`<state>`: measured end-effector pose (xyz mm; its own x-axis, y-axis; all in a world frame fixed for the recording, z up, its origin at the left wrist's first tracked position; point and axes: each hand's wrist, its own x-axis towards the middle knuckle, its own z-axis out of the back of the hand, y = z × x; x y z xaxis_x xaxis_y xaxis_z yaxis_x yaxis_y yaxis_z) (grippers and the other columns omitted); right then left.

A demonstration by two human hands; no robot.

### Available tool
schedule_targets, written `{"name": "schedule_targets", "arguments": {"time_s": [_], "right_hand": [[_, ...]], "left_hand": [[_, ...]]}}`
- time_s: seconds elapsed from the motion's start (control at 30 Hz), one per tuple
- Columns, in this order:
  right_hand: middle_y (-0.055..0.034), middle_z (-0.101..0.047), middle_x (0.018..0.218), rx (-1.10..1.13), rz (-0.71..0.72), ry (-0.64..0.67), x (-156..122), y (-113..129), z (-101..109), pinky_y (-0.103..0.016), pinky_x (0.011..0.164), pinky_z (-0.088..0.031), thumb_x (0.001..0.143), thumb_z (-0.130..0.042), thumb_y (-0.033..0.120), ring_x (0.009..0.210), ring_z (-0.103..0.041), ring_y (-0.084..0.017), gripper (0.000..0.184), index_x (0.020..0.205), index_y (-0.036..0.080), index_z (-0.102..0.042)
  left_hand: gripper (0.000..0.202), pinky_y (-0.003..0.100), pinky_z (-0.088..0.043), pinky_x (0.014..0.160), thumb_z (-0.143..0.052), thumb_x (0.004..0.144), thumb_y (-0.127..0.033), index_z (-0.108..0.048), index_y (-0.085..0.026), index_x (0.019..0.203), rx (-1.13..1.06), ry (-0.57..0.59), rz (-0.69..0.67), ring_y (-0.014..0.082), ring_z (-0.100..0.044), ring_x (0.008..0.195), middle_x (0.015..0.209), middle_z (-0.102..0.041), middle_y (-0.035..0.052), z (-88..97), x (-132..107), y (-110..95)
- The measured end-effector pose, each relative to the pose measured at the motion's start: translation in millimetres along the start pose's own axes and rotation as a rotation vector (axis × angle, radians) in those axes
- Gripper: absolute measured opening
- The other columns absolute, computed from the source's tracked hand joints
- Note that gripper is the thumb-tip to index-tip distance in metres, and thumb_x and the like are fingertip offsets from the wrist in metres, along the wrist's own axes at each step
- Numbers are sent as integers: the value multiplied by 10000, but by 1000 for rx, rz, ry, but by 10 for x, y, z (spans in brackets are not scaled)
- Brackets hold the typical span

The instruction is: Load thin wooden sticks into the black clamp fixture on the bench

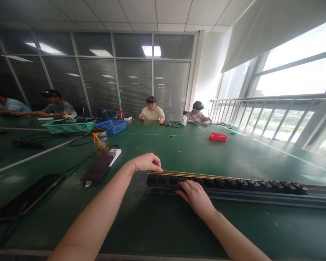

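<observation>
A long black rack point(163, 190) lies across the table in front of me, with a row of small dark parts with metal tips point(274, 186) along its right portion. Thin yellow strips point(206, 176) run lengthwise above its far edge. At their left end, the bent fingers of my left hand point(149, 162) are closed on a yellow strip. My right hand point(194, 195) rests at the rack's near side, left of its middle. Its fingers curl over the black parts with the thumb close by, and whatever lies between the fingertips is hidden.
Left of my arm are a phone point(100, 167), a white device point(115, 157), a jar with an orange lid point(100, 141) and a dark tablet-like slab point(27, 195) with a cable. Farther off stand a blue basket point(111, 127), a green basket point(67, 127) and a red tray point(218, 137). Several people sit beyond.
</observation>
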<state>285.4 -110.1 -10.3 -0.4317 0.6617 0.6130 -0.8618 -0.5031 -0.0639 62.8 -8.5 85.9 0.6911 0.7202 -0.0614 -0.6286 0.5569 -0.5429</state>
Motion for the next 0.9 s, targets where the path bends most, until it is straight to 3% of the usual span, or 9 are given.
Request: {"name": "schedule_targets", "arguments": {"time_s": [0.2,0.33,0.43,0.63,0.9], "right_hand": [[-25,-549,747,24,-7,8,-8,-12,-19,-266,632,-398,823,-452,325,688,-523,-136,180,886,174,-526],[-26,-552,749,30,-15,21,-8,-11,-19,-268,630,-403,824,-449,325,687,-524,-138,181,883,175,-530],[-29,-554,754,29,-20,17,-4,-9,-17,-268,632,-407,824,-448,327,690,-526,-138,183,882,175,-532],[-28,-553,756,36,-23,17,-5,-6,-24,-272,637,-411,822,-449,328,695,-526,-140,185,886,175,-533],[-30,-550,749,21,-19,11,-2,-3,-20,-266,635,-411,830,-432,341,690,-529,-134,204,886,177,-539]], "left_hand": [[263,203,-357,576,-517,720,-416,-648,-195,775,241,-277,-20,116,-539,637,705,-631,-14,102,-91,-108],[218,216,-371,657,-457,774,-300,-658,-229,817,501,-404,-6,136,-561,748,844,-643,-4,119,-82,-22],[240,224,-384,686,-428,793,-271,-662,-230,825,574,-422,54,148,-566,792,882,-638,4,53,-17,204],[222,221,-401,690,-448,788,-282,-664,-243,817,521,-384,131,146,-569,797,878,-635,2,-189,83,722],[222,220,-399,728,-446,782,-270,-666,-239,792,455,-332,141,146,-561,830,878,-634,9,-323,66,878]]}}
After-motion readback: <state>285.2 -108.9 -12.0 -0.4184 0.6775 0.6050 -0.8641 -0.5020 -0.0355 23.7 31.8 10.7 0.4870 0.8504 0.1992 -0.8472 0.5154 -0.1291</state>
